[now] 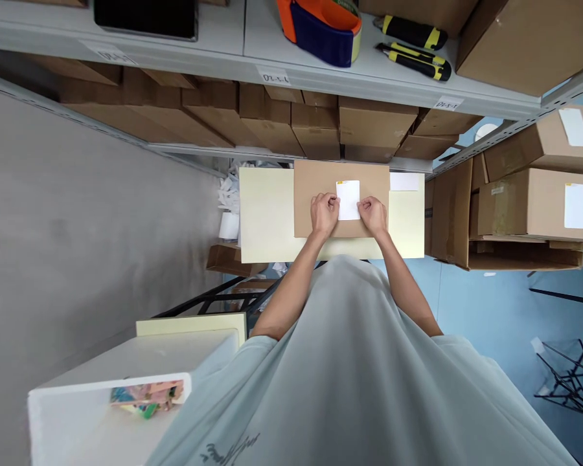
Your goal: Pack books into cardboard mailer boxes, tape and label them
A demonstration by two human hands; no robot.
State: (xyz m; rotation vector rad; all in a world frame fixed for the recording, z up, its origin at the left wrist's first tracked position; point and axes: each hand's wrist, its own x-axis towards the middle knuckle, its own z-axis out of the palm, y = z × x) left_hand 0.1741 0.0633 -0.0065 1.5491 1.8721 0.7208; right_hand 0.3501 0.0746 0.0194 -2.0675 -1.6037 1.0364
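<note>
A white label (348, 200) with a small yellow mark at its top left lies over a flat brown cardboard box (311, 178). My left hand (325, 212) pinches the label's left edge. On the opposite side, my right hand (372, 214) has its fingertips closed on the lower right edge. Whether the label is stuck down or held just above the cardboard, I cannot tell. The box rests on a pale yellow tabletop (267, 217), and another white sheet (404, 182) lies at its back right.
Above the table runs a grey shelf (223, 65) holding an orange and blue tape dispenser (323, 32), two utility knives (412, 61) and a black device (146, 18). Cardboard boxes (379, 123) line the shelf below. More labelled boxes (539, 200) are stacked at right; a white bin (102, 414) stands lower left.
</note>
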